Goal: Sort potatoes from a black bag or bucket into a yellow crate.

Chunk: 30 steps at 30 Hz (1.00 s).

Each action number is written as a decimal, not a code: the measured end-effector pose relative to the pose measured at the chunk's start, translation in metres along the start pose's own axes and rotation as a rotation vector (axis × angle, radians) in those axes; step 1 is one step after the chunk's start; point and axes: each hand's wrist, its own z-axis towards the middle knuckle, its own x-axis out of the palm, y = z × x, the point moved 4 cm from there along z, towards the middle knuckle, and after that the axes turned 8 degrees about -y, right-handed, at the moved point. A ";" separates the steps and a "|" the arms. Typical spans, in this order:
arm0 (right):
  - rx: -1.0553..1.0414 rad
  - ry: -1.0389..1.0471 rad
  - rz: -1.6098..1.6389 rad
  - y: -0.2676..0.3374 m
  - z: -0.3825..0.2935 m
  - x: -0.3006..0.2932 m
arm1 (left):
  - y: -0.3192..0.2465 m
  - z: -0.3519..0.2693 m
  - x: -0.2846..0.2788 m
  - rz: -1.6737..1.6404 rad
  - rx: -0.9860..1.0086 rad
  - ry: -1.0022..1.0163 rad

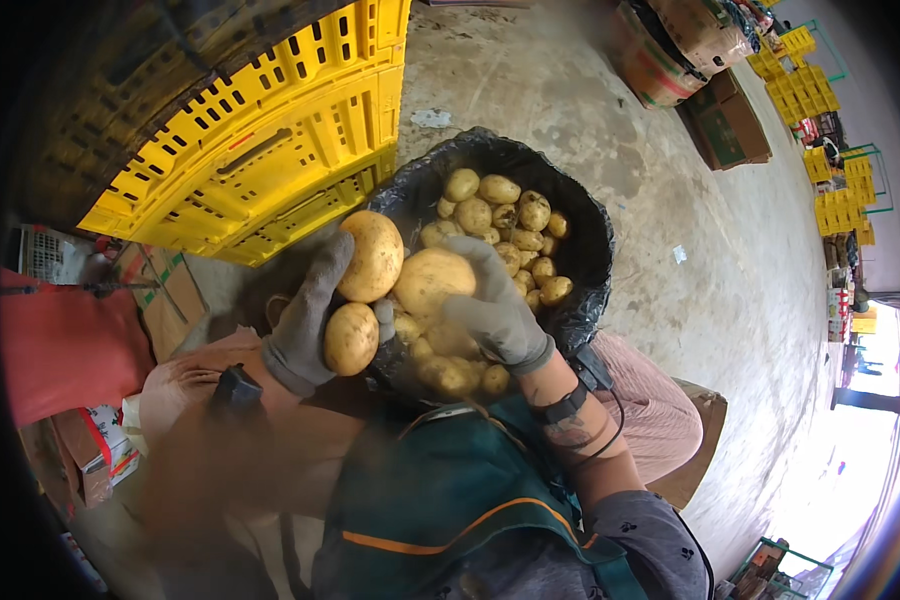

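Both my hands wear grey gloves above a round container with a black plastic liner (581,225). My left hand (311,319) holds two potatoes, a large one (371,255) on top and a smaller one (351,339) below it. Between thumb and fingers of my right hand (495,307) is another large potato (433,281), close beside the left hand's upper one. Many loose potatoes (534,210) lie in the lined container, several of them with dirt on the skin. Part of the heap is hidden by my hands, and the picture is blurred just below them.
Stacked yellow plastic crates (307,135) stand at the upper left, close to the container. Cardboard boxes (724,120) sit on the concrete floor (645,225) at the upper right. A red cloth-like surface (75,345) is at the far left, near an opened carton (94,457).
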 end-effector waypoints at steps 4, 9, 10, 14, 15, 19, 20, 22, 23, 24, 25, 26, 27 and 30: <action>-0.093 -0.056 0.137 0.010 -0.013 -0.012 | -0.003 0.002 0.002 0.048 -0.130 -0.155; -0.209 -0.149 0.274 0.005 -0.019 -0.038 | 0.009 -0.002 0.005 0.078 -0.189 -0.030; -0.211 -0.153 0.277 0.006 -0.021 -0.035 | 0.009 -0.003 0.003 0.058 -0.202 0.004; -0.167 -0.381 0.043 -0.002 -0.022 -0.015 | 0.007 -0.015 0.019 -0.029 -0.262 0.087; -0.206 -0.485 -0.180 -0.005 -0.020 -0.009 | 0.009 -0.016 0.022 -0.024 -0.263 0.089; -0.741 -0.621 -0.795 -0.005 -0.039 0.030 | 0.019 -0.018 0.016 0.012 -0.229 0.151; -0.812 -0.614 -0.830 -0.005 -0.040 0.037 | 0.021 -0.016 0.011 0.003 -0.206 0.142; -0.784 -0.528 -0.838 0.007 -0.053 0.047 | 0.018 -0.016 0.005 0.000 -0.189 0.137; -0.756 -0.440 -0.847 0.013 -0.058 0.051 | 0.011 -0.018 0.007 -0.057 -0.156 0.197; -0.732 -0.361 -0.667 0.002 -0.056 0.037 | 0.005 -0.019 0.008 -0.114 -0.123 0.257; -0.733 -0.372 -0.665 0.005 -0.057 0.034 | 0.007 -0.018 0.006 -0.107 -0.130 0.263; -0.524 -0.380 -0.364 0.004 -0.052 0.027 | 0.008 -0.017 0.006 -0.208 -0.142 0.340; -0.319 -0.387 -0.068 0.003 -0.050 0.018 | 0.009 -0.017 0.009 -0.310 -0.160 0.427; -0.345 -0.078 -0.192 0.013 -0.027 0.033 | 0.019 -0.016 0.000 -0.435 -0.299 0.569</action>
